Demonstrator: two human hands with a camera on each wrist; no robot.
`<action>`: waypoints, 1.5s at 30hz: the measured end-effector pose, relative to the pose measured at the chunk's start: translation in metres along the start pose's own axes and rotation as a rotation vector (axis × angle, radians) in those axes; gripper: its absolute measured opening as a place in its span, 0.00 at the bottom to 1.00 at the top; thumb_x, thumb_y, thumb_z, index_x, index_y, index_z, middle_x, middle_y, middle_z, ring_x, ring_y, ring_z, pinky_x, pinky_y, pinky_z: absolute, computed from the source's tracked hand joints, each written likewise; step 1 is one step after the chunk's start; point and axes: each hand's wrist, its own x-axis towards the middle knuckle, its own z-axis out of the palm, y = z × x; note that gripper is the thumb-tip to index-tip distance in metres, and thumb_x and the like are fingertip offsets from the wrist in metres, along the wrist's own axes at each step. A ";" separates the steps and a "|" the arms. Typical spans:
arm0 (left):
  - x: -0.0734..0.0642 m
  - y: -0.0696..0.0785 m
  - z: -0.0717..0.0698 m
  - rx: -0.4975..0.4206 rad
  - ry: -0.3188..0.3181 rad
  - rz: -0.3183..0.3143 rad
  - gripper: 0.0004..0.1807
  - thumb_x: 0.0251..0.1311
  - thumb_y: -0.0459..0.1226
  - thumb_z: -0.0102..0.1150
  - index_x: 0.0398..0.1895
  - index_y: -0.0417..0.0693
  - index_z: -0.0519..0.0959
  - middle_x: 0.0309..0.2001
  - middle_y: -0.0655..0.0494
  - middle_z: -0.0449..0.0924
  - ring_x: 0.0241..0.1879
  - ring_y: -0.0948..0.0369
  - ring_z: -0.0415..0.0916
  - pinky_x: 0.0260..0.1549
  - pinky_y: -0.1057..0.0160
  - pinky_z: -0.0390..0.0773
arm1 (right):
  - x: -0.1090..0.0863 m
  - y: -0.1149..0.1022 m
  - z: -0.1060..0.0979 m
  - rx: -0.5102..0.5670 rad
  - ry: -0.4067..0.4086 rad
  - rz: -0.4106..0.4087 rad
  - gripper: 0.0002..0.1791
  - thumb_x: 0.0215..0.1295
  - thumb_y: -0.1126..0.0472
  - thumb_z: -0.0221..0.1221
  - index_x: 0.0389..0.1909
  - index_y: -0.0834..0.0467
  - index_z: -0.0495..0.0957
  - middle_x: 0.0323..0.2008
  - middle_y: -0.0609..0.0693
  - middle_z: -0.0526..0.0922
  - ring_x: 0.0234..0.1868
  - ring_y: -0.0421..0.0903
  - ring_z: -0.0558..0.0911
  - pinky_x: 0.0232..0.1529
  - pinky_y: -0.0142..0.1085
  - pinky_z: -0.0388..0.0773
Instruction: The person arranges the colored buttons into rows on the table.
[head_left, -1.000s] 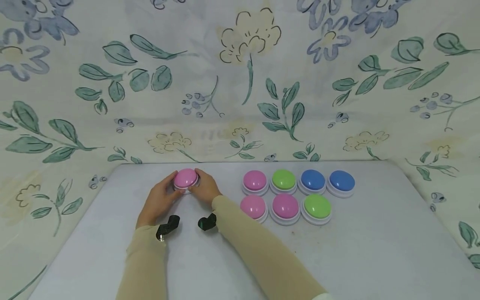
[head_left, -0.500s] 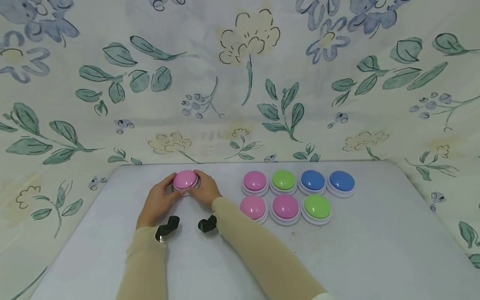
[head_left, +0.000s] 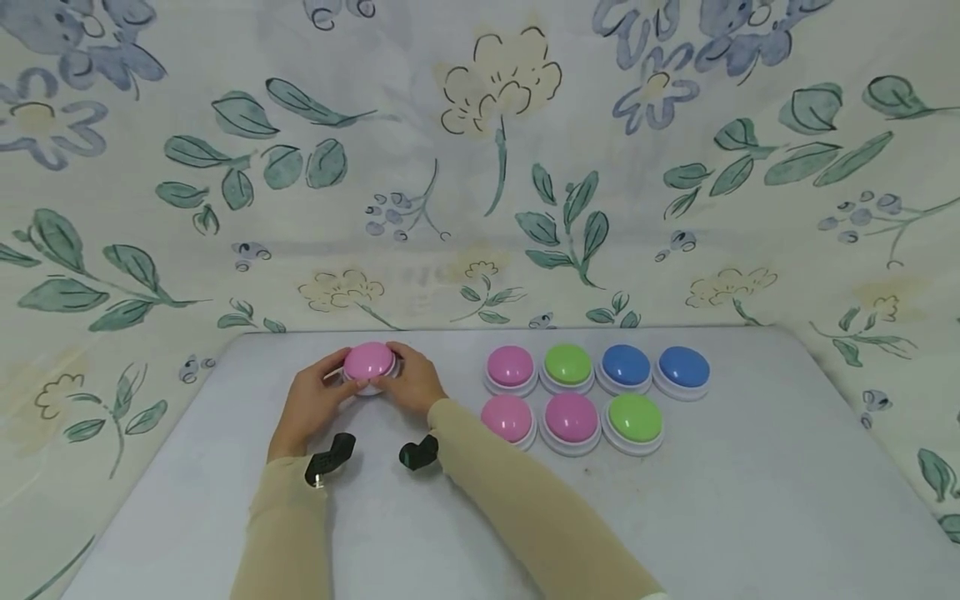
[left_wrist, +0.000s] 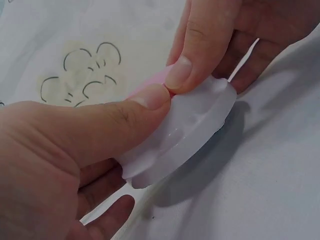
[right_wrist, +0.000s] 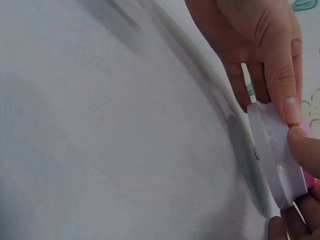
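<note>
Both hands hold a pink push button [head_left: 369,360] with a round white base [left_wrist: 187,135], at the back left of the table. My left hand [head_left: 309,407] grips its left side, and my right hand [head_left: 414,385] grips the right side. On the near side the two thumbs meet, tip to tip, where the pink dome joins the base, as the left wrist view shows. In the right wrist view the white base [right_wrist: 275,155] stands near the right edge. A shadow lies under it; whether it touches the table cannot be told.
To the right stand several more buttons in two rows: a pink one [head_left: 510,365], a green one [head_left: 567,363] and a blue one [head_left: 683,367] in the back row among them. The right sleeve [head_left: 525,492] partly covers the front pink button [head_left: 507,418]. Floral cloth [head_left: 420,167] hangs behind the table.
Both hands keep their hold on the pink button, which has shifted very slightly left. The head view has tilted a little. The other buttons stay in their places.
</note>
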 end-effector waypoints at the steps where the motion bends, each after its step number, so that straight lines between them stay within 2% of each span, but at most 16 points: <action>1: 0.000 0.001 0.000 -0.011 -0.006 0.001 0.39 0.66 0.37 0.64 0.75 0.32 0.60 0.71 0.32 0.62 0.70 0.39 0.62 0.67 0.46 0.67 | -0.001 -0.001 -0.002 0.004 0.000 -0.001 0.34 0.66 0.58 0.67 0.72 0.55 0.69 0.69 0.48 0.73 0.71 0.45 0.68 0.72 0.39 0.63; 7: -0.002 0.008 -0.003 -0.058 -0.006 0.011 0.39 0.66 0.40 0.64 0.75 0.36 0.60 0.72 0.34 0.62 0.68 0.38 0.65 0.64 0.47 0.69 | -0.006 -0.007 -0.011 0.007 -0.003 -0.014 0.34 0.67 0.57 0.66 0.72 0.53 0.67 0.69 0.47 0.72 0.71 0.45 0.68 0.72 0.41 0.65; 12: -0.003 0.015 -0.006 -0.068 0.008 0.049 0.38 0.66 0.41 0.65 0.75 0.37 0.62 0.72 0.35 0.63 0.67 0.38 0.67 0.62 0.49 0.72 | -0.012 -0.017 -0.015 0.005 0.031 0.002 0.34 0.66 0.56 0.67 0.72 0.51 0.68 0.69 0.46 0.73 0.70 0.44 0.70 0.69 0.40 0.69; 16: -0.004 0.023 -0.007 -0.067 0.002 0.082 0.39 0.66 0.40 0.66 0.75 0.36 0.61 0.72 0.36 0.63 0.68 0.38 0.65 0.62 0.49 0.72 | -0.016 -0.020 -0.019 0.018 0.054 -0.017 0.34 0.66 0.56 0.67 0.72 0.52 0.69 0.68 0.47 0.74 0.68 0.44 0.72 0.67 0.39 0.71; 20: -0.007 0.030 -0.007 -0.053 0.014 0.120 0.38 0.65 0.39 0.66 0.74 0.36 0.63 0.71 0.38 0.65 0.69 0.40 0.65 0.63 0.46 0.71 | -0.023 -0.023 -0.026 0.071 0.062 -0.031 0.34 0.65 0.58 0.68 0.72 0.54 0.68 0.67 0.48 0.74 0.66 0.44 0.74 0.65 0.36 0.74; 25: -0.008 0.043 -0.006 -0.061 0.010 0.157 0.38 0.64 0.40 0.68 0.73 0.36 0.64 0.70 0.38 0.66 0.68 0.41 0.65 0.63 0.46 0.71 | -0.032 -0.027 -0.037 0.125 0.079 -0.049 0.35 0.65 0.59 0.67 0.72 0.55 0.68 0.68 0.49 0.74 0.67 0.44 0.73 0.62 0.34 0.75; 30: -0.009 0.055 -0.006 -0.068 0.000 0.187 0.39 0.63 0.41 0.69 0.73 0.36 0.65 0.70 0.39 0.67 0.69 0.41 0.65 0.63 0.46 0.71 | -0.039 -0.029 -0.048 0.128 0.097 -0.076 0.35 0.65 0.59 0.68 0.72 0.56 0.68 0.68 0.49 0.74 0.67 0.44 0.73 0.62 0.33 0.76; 39: -0.016 0.080 0.000 -0.047 0.028 0.191 0.38 0.62 0.41 0.70 0.72 0.38 0.66 0.70 0.40 0.67 0.69 0.42 0.65 0.63 0.46 0.72 | -0.052 -0.032 -0.064 0.158 0.130 -0.114 0.35 0.65 0.60 0.68 0.72 0.56 0.68 0.69 0.49 0.73 0.69 0.45 0.71 0.62 0.33 0.75; 45: -0.019 0.096 0.008 -0.049 0.042 0.246 0.35 0.61 0.38 0.70 0.71 0.39 0.69 0.69 0.41 0.69 0.69 0.44 0.66 0.64 0.47 0.71 | -0.060 -0.029 -0.076 0.200 0.157 -0.145 0.35 0.65 0.61 0.67 0.72 0.56 0.67 0.69 0.50 0.72 0.69 0.46 0.71 0.63 0.35 0.75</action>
